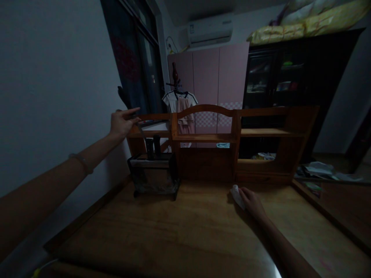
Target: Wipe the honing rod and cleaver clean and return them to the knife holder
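Note:
My left hand (pixel 123 123) is raised at the left, pinching a knife with a dark handle (pixel 123 96). The handle points up and left, while a pale narrow blade (pixel 142 130) slants down toward a knife holder (pixel 153 175). Whether the blade's tip sits inside the holder is too dark to tell. This holder has a black frame and see-through sides, and black handles (pixel 150 148) stick up from its top. On the wooden desktop (pixel 185 227), my right hand (pixel 252 200) is closed on a crumpled white tissue or cloth (pixel 238 197), pressed near the desk's back.
A wooden shelf unit (pixel 205 138) stands along the back of the desk. The wall (pixel 58 96) runs close on the left. Behind are a clothes stand with a shirt (pixel 185 98), pink cabinets (pixel 205 77) and a dark glass-door cabinet (pixel 274 73). Papers (pixel 319 168) lie at right.

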{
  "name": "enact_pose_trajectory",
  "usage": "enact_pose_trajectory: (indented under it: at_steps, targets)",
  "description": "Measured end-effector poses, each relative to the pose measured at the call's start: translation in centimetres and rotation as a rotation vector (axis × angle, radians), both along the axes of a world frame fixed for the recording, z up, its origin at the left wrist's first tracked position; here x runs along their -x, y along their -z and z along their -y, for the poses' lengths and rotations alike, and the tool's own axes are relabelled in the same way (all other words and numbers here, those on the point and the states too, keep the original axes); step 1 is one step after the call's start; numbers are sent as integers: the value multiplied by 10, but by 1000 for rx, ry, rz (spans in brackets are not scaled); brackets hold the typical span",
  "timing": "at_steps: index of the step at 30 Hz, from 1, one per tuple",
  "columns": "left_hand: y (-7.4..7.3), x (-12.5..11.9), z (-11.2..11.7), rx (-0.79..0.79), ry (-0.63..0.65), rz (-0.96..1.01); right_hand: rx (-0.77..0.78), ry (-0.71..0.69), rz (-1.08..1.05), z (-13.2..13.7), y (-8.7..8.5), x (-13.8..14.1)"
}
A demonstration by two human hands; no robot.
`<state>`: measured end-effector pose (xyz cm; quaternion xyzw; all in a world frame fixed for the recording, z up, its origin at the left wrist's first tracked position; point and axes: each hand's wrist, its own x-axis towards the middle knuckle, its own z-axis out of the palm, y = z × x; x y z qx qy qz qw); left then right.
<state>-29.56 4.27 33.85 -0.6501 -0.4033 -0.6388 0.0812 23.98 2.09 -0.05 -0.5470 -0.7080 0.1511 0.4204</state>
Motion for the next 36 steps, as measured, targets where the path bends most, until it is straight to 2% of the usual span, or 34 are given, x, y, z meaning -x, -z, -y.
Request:
enact_pose_trajectory:
  at_steps: [5,10,18,24,28,30,34,36]
  targets:
    - [-3,-7,-1,17,108,51,5,11,1,0,-1,1]
    - [-8,-5,-1,-23,35,-17,17,-11,8,4,-4,2]
    - [-4,-4,3,36,41,79,47,-1,26,1,-2,-1]
    - [-2,3,-2,89,-69,-44,122,5,32,-3,4,-4]
    - [-4,4,-6,204,109,-111,154,34,59,-3,4,-3]
    - [0,2,-10,258,155,-156,166,40,70,-4,6,-3]
    - [19,-2,-19,386,172,-231,217,24,47,-5,10,-5]
    - [26,-4,-20,355,105,-314,250,-3,24,-6,12,-7]
